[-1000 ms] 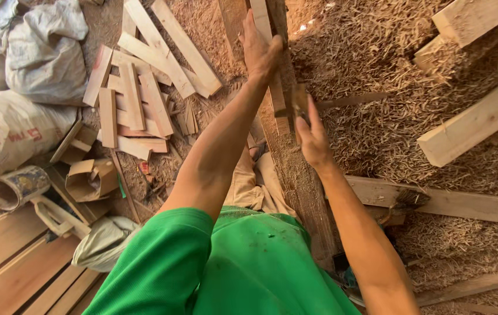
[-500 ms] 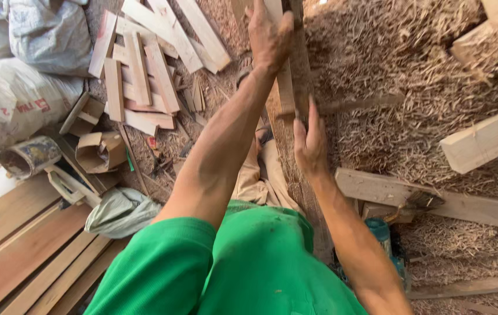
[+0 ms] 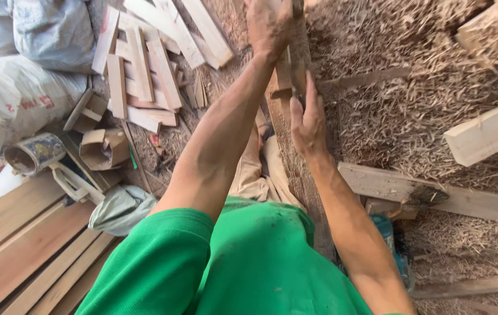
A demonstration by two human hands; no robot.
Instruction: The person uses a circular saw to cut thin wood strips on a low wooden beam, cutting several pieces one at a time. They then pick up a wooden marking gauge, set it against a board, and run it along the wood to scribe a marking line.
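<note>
1. Wood shavings [image 3: 412, 111], pale and stringy, blanket the ground on the right; bare dusty earth shows on the left.
2. A long narrow plank [image 3: 295, 64] runs away from the person down the middle, rough-grained and brown.
3. The left hand [image 3: 267, 24] grips the plank's far part near the top edge, fingers curled over the wood and closed on it.
4. The right hand [image 3: 308, 116] lies nearer on the same plank, fingers straight and together, pressed flat along its edge; whether the thumb wraps under cannot be told.
5. Short flat offcuts [image 3: 144, 70], light and square-ended, lie in a loose heap to the upper left.
6. Grey-white woven sacks [image 3: 27, 76] bulge beside them.
7. A torn cardboard box [image 3: 103, 149] and a cylindrical can [image 3: 33, 153] on its side sit below the sacks.
8. Smooth reddish boards [image 3: 21, 245] lie stacked side by side at the lower left.
9. Two thick pale beams [image 3: 488, 131] rest on the shavings at right.
10. Green sleeves [image 3: 161, 256] fill the foreground.
</note>
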